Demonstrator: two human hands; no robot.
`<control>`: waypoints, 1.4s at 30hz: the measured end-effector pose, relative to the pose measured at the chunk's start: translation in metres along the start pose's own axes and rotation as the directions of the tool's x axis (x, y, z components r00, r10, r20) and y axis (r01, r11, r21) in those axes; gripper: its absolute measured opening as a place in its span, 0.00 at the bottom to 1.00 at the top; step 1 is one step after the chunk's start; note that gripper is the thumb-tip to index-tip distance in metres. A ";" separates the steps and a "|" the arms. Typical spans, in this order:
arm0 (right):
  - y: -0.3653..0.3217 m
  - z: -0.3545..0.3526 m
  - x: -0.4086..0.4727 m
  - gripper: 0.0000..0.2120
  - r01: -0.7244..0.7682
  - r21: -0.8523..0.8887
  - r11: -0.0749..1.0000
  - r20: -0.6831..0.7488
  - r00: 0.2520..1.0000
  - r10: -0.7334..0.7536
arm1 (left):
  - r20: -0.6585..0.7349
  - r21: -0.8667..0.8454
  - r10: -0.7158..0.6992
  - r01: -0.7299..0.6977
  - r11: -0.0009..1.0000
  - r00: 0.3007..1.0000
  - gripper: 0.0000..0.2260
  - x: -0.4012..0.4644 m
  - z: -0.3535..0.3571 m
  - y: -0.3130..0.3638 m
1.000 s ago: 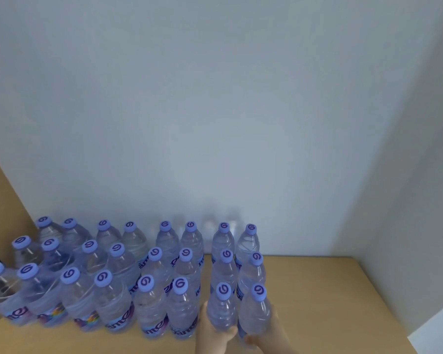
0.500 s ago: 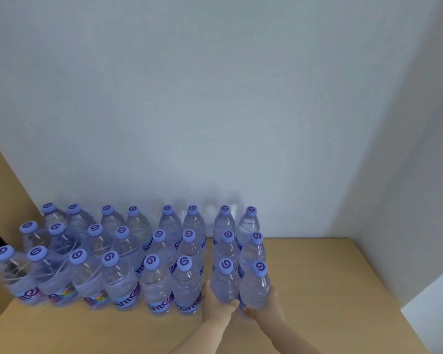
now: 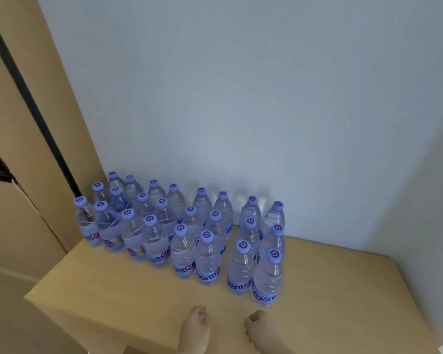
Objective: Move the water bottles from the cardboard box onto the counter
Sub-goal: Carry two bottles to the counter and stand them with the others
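Standing upright, clear purple-capped water bottles [image 3: 267, 277] crowd the counter [image 3: 138, 297].

The water bottles [image 3: 267, 279] in front of me are clear, glossy plastic, with ribbed walls that catch the light, and each has a matt lilac plastic cap [image 3: 274, 255]. Their labels [image 3: 264, 298] look like thin shiny film, though the view is blurred. The counter [image 3: 128, 297] seems smooth, matt, light wood laminate. The wall [image 3: 266, 98] behind is painted, matt and even.
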State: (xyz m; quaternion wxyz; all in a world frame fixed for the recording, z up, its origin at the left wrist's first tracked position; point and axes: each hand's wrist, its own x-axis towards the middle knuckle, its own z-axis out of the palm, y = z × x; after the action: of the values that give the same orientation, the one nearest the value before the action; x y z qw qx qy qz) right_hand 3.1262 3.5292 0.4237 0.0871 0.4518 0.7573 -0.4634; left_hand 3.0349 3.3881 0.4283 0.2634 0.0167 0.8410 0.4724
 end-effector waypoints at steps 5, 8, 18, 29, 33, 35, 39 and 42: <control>-0.041 0.040 -0.016 0.04 0.181 -0.126 0.975 0.154 0.975 -0.160 | -0.055 0.116 -0.035 0.041 0.992 0.998 0.06 -0.023 -0.068 -0.026; -0.072 0.070 -0.025 0.06 0.296 -0.161 0.942 0.234 0.938 -0.255 | -0.154 0.107 -0.059 0.076 0.991 0.986 0.07 -0.036 -0.109 -0.039; -0.195 0.208 -0.084 0.08 0.582 -0.316 0.749 0.477 0.780 -0.405 | -0.414 -0.129 -0.237 0.201 0.971 0.879 0.11 -0.062 -0.274 -0.118; -0.328 0.403 -0.182 0.08 0.843 -0.327 0.426 0.730 0.512 -0.453 | -0.563 -0.400 -0.495 0.306 0.864 0.662 0.12 -0.088 -0.496 -0.246; -0.362 0.461 -0.205 0.11 0.881 -0.341 0.328 0.781 0.459 -0.422 | -0.563 -0.511 -0.563 0.280 0.813 0.605 0.10 -0.096 -0.546 -0.272; -0.380 0.492 -0.211 0.12 0.899 -0.330 0.287 0.805 0.427 -0.411 | -0.555 -0.561 -0.594 0.265 0.784 0.583 0.11 -0.093 -0.568 -0.283; -0.417 0.553 -0.205 0.12 0.919 -0.312 0.240 0.848 0.383 -0.366 | -0.534 -0.582 -0.614 0.275 0.765 0.581 0.10 -0.071 -0.611 -0.299; -0.454 0.605 -0.190 0.12 0.925 -0.308 0.223 0.865 0.370 -0.339 | -0.542 -0.570 -0.619 0.293 0.768 0.569 0.11 -0.039 -0.654 -0.310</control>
State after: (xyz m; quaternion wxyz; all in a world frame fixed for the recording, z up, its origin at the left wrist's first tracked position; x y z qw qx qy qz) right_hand 2.7150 2.8686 0.4749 0.3056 -0.2153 0.9078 -0.1903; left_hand 2.8366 2.6922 0.4675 0.0348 -0.4448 0.7266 0.5224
